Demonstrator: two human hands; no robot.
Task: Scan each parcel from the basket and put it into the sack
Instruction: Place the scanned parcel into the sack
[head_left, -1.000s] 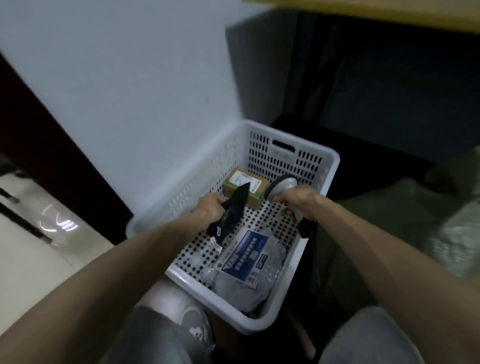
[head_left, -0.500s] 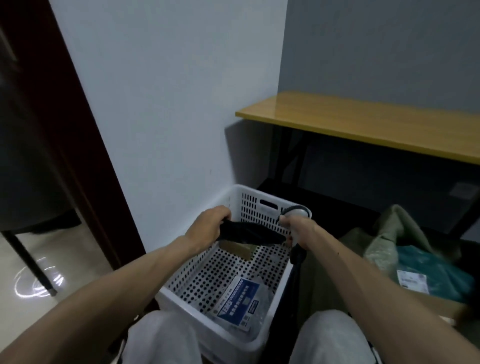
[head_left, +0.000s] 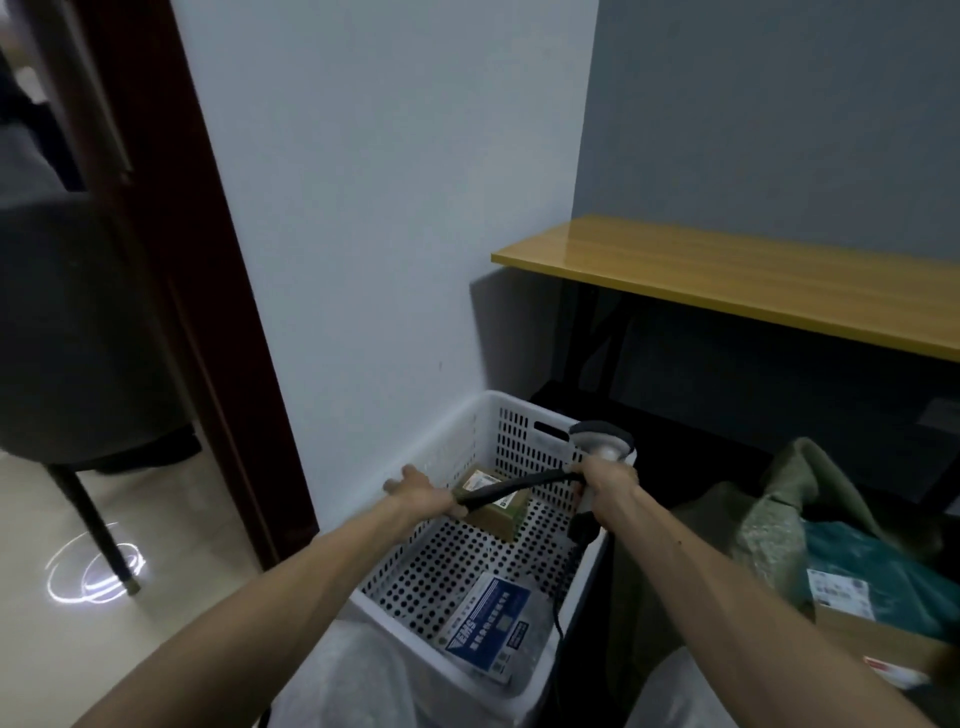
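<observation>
Black parcel (head_left: 519, 487): stretched edge-on between both hands, above the basket (head_left: 452, 431) and right over the brown box (head_left: 491, 506) on its floor. Thin and floppy, judging by the sag. No label in view from this angle.

To do the scan well: keep the bag taut to flatten any barcode, roll the labelled face up, tilt the head of the scanner (head_left: 602, 441) down at it, and wait for the read. Only then swing right to the sack (head_left: 779, 499).

Left hand (head_left: 421, 499): closed on the parcel's left end, pinching it, with a couple of fingers sticking out straight. Right hand (head_left: 605, 480): wrapped round the scanner's handle, head pointing up and away from the parcel. Touching the parcel's right end too, by the look of it, though impossible to tell whether actually pinching it.

Further out: a blue-and-white mailer (head_left: 491, 626) lying at the basket's near end, not yet scanned by this reckoning. A teal parcel (head_left: 883, 571) and a cardboard box (head_left: 872, 644) at the sack's mouth. Yellow desk (head_left: 727, 280) behind.
</observation>
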